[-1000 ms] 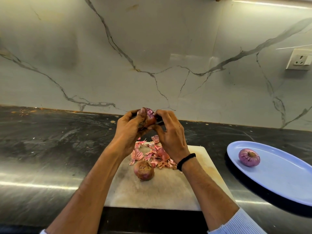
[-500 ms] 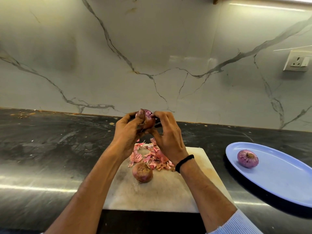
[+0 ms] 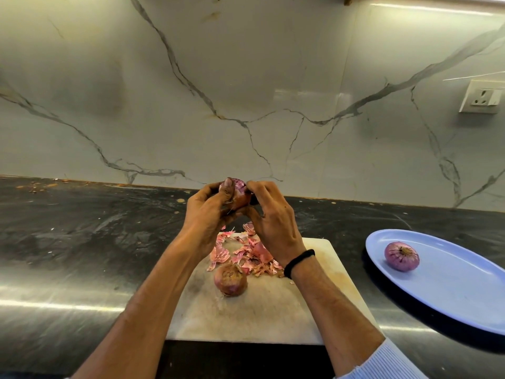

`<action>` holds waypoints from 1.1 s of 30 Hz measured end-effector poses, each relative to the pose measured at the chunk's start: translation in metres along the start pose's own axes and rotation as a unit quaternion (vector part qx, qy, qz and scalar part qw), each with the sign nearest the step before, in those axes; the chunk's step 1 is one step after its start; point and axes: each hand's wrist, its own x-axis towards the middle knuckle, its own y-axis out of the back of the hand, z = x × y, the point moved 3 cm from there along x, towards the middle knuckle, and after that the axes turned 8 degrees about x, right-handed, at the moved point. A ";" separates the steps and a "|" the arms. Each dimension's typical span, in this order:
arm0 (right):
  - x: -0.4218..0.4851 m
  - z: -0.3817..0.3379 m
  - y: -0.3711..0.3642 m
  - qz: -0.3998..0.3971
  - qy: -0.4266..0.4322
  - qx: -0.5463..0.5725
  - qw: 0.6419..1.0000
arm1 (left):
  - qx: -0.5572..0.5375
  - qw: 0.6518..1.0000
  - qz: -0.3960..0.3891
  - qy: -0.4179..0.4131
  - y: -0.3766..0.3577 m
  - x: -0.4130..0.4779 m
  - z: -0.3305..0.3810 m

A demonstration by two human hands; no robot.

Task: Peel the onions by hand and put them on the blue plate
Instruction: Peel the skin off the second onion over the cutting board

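Hands together: left hand (image 3: 207,216) cradles round papery onion (image 3: 241,195); right hand (image 3: 274,224) pinches its skin.

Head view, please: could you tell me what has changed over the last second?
Barely anything. The left hand and right hand keep gripping the half-peeled onion above the cutting board; the right one only shifted slightly at its top. The unpeeled onion, skins and peeled onion on the blue plate stayed put.

glossy veined marble wall (image 3: 246,77)
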 end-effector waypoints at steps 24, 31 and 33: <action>0.003 -0.004 0.002 0.028 -0.088 0.098 0.991 | 0.001 1.000 -0.015 0.018 0.002 0.000 0.002; 0.003 0.000 0.000 0.022 -0.086 0.075 0.993 | 0.014 0.999 -0.030 0.028 0.001 -0.002 0.003; 0.003 0.001 0.001 0.037 -0.086 0.076 0.993 | 0.017 0.999 -0.025 0.028 0.000 -0.003 0.004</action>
